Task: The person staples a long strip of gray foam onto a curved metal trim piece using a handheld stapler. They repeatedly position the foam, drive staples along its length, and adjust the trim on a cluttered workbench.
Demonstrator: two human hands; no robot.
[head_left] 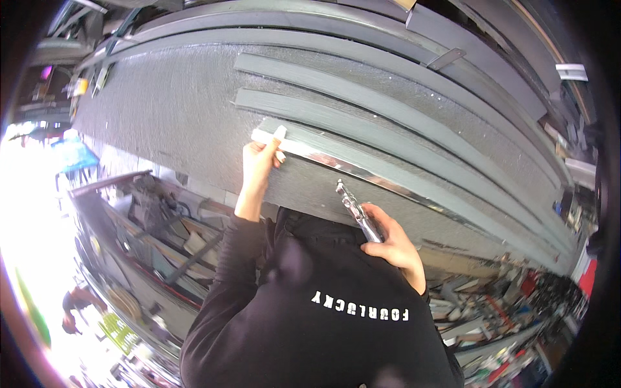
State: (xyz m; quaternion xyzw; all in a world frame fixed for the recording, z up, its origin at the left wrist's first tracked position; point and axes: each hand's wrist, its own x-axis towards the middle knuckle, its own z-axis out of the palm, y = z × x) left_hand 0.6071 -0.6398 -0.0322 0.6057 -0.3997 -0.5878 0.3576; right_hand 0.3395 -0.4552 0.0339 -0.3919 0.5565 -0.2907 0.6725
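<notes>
My left hand (257, 169) is closed around the left end of a long grey metal strip (362, 169), the nearest of several lying on the dark workbench (174, 116). Its front face is shiny and catches the light. A finger reaches over the top of that end, and other fingers curl below the edge. In my right hand (394, 249), near the bench's front edge, is a silver metal tool that looks like locking pliers (358, 212). Its jaws point up and to the left, apart from the strip. The palm covers part of its handles.
Two more grey strips (323, 118) run alongside, behind the held one. Longer metal profiles (310, 40) lie at the far side, with a small flat bar (446, 59) across them. Scrap pieces (479, 310) are heaped at lower right. A metal frame (162, 258) stands at left.
</notes>
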